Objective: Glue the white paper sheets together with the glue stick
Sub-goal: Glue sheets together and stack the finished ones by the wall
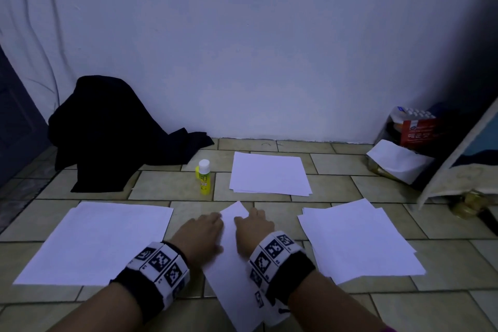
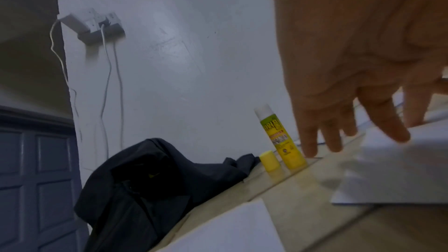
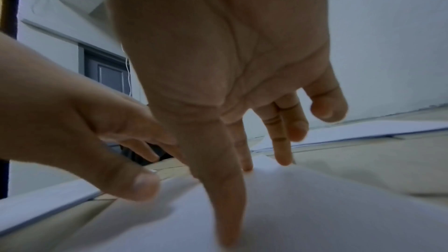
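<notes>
Both hands are down on the floor, and between them lies a white sheet (image 1: 231, 259), plain and unmarked, set at a slant: its long axis runs from near the person away toward the wall, with the far corner pointing out just past the fingertips. The left hand (image 1: 200, 234) lies flat on the sheet's left edge, fingers straight and spread, holding nothing. The right hand (image 1: 253, 234) presses on the right side the same way, fingers extended onto the paper, thumb stretched along it in the right wrist view. That view is soft and blurred, so whether the sheet bows up slightly under the palm is hard to say. Ahead and a little left stands the glue stick (image 1: 204, 177), upright on the tiles, yellow body with printed lettering and a white top, long axis vertical. Its yellow cap (image 2: 269, 161) stands just beside it, apart from the tube, on the side toward the dark cloth (image 1: 113, 132) heaped against the wall. Three more lots of white paper lie flat around the hands: a large stack at the left (image 1: 99, 240), another at the right (image 1: 358, 237), fanned a little, and a third farther off by the wall (image 1: 269, 174), just right of the glue stick. At the far right corner sits a red packet (image 1: 417, 131).
</notes>
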Motion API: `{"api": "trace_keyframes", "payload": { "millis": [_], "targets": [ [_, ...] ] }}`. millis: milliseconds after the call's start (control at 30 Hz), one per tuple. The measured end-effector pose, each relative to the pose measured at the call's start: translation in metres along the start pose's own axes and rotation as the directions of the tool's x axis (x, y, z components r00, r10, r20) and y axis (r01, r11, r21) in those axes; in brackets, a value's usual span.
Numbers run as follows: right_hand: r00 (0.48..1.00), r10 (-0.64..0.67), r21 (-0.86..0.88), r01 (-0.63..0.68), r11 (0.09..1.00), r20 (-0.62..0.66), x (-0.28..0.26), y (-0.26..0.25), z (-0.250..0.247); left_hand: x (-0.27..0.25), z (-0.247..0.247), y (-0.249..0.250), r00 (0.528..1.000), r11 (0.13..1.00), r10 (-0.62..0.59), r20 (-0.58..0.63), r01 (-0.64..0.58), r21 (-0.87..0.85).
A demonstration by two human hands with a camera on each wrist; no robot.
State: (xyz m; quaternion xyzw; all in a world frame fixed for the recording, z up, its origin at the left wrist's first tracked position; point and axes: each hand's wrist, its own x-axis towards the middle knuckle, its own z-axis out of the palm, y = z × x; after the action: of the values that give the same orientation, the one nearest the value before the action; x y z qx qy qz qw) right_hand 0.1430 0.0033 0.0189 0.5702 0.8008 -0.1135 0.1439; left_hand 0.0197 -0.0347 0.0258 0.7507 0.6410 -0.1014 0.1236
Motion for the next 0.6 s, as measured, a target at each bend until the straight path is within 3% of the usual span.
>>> {"api": "trace_keyframes", "payload": {
  "millis": [100,233,400,500,600],
  "targets": [
    [0.98,0.084,0.11,-0.065,0.992,-0.18,-0.005,-0.018,0.002,0.0,0.002,0.007,1.0,0.998,0.02,-0.014,-0.019,0.065],
    [0.999,0.022,0.081,-0.025,0.996,0.044,0.001,-0.025,0.021,-0.005,-0.002,0.004,1.0,0.996,-0.004,-0.001,0.004,0.085],
    [0.997,-0.072,0.101,0.071,0.992,0.01,0.003,-0.024,0.018,0.002,0.009,-0.013,0.992,0.996,-0.079,0.097,0.082,-0.026],
    [0.975,-0.196,0.082,0.188,0.979,0.103,0.004,-0.024,0.011,0.007,0.013,-0.021,0.968,0.997,-0.065,0.241,0.072,-0.017],
    [0.93,-0.313,0.109,0.297,0.949,0.193,0.004,-0.024,0.006,0.009,0.017,-0.026,0.96,0.998,-0.046,0.278,0.057,-0.032]
  ]
}}
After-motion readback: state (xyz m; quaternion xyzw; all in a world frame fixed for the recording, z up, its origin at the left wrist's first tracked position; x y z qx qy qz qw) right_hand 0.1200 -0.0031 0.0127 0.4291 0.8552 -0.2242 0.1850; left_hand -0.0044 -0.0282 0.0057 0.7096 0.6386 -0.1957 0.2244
